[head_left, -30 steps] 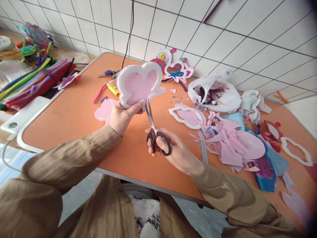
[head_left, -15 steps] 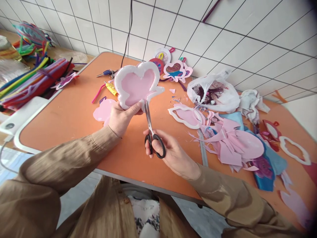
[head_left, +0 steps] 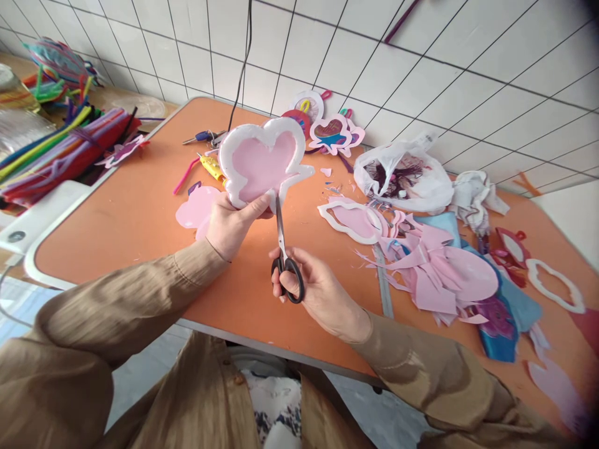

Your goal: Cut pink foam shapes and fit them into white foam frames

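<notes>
A pink cutout with a raised white scalloped border point(head_left: 262, 163) is pinched at its lower edge by my left hand point(head_left: 234, 226), held up over the table. My right hand point(head_left: 318, 284) has its fingers through the black handles of the scissors point(head_left: 281, 234). The blades point upward and touch the cutout's lower edge, close to my left thumb. The blades look nearly closed. Beneath my left wrist lies a flat pink scalloped piece point(head_left: 196, 211), partly covered by the hand.
Pink scraps point(head_left: 430, 262) and blue fabric point(head_left: 508, 312) cover the orange table's point(head_left: 154, 221) right side. Behind them sits a white plastic bag point(head_left: 421, 187). Finished-looking ornaments point(head_left: 330, 134) lean against the tiled wall. Colourful pipe cleaners point(head_left: 70, 149) are at left; a yellow tool point(head_left: 211, 165) lies behind the cutout.
The scissors' handles have come closer together and the blades have closed further. My right hand has shifted slightly left and down. The cutout has moved a little to the right.
</notes>
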The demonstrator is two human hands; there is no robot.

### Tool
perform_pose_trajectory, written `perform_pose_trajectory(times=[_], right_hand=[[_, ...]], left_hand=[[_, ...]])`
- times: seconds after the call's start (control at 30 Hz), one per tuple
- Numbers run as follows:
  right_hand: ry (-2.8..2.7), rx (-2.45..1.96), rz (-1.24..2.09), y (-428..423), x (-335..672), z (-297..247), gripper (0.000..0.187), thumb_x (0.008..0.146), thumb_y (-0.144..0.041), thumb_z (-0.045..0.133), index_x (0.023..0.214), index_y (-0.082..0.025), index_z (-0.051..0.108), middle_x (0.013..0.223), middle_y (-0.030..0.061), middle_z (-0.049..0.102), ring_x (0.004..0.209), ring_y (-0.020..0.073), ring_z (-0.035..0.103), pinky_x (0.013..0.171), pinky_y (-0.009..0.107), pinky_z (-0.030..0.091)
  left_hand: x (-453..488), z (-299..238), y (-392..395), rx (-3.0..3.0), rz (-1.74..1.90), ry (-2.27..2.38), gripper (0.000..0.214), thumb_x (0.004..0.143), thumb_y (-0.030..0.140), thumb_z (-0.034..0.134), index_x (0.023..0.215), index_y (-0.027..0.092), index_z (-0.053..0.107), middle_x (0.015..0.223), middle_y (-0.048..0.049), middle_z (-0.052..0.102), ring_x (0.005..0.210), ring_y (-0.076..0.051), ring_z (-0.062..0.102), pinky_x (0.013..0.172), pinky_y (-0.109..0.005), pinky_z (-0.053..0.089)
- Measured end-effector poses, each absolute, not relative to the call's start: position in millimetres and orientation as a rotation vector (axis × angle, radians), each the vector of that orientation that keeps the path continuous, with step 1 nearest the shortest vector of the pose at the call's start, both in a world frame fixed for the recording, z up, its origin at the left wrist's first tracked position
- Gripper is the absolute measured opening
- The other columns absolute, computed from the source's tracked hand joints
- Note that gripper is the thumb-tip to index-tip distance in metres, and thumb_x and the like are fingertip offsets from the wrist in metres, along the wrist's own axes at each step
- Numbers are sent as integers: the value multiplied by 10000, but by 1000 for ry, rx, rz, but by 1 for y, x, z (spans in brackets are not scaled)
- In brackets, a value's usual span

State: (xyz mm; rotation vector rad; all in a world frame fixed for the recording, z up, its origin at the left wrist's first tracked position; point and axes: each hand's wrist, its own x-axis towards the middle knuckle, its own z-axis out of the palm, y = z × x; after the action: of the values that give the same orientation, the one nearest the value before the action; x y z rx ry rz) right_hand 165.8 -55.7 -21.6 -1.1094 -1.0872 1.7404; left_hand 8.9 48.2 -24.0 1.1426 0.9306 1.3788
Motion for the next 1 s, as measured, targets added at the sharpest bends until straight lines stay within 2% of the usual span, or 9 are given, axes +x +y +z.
perform_pose_trajectory(times=[0.23, 0.53, 0.67, 1.0], right_hand=[[-1089, -1112, 1749, -55, 164, -25, 516, 768, -543, 869, 1050, -219, 582, 803, -42, 570, 656, 104, 615, 625, 274, 468], [-1086, -1129, 1739, -57, 161, -20, 353, 859, -407, 783, 1073, -221, 574, 813, -37, 578, 697, 111, 599, 658, 285, 460], [-1098, -1115, 1744, -57, 163, -21, 350, 872, -422, 777, 1076, -224, 574, 811, -33, 580, 709, 119, 607, 674, 294, 461], [-1100, -1067, 1762, -57, 165, -24, 405, 896, -518, 753, 1102, -218, 574, 810, -19, 597, 734, 128, 604, 682, 297, 458]], left_hand=[[9, -29, 49, 1162, 1366, 940, 369, 683, 510, 890, 745, 165, 774, 702, -39, 757, 665, -201, 738, 676, -323, 665], [9, -29, 49, 1117, 1350, 933, 387, 674, 514, 896, 770, 161, 772, 726, -44, 766, 719, -215, 749, 692, -324, 660], [9, -30, 48, 1119, 1351, 929, 350, 690, 491, 897, 770, 172, 776, 731, -44, 767, 720, -212, 748, 694, -321, 657], [10, -26, 49, 1091, 1347, 925, 426, 633, 543, 910, 769, 163, 773, 739, -54, 775, 753, -230, 763, 723, -334, 672]])
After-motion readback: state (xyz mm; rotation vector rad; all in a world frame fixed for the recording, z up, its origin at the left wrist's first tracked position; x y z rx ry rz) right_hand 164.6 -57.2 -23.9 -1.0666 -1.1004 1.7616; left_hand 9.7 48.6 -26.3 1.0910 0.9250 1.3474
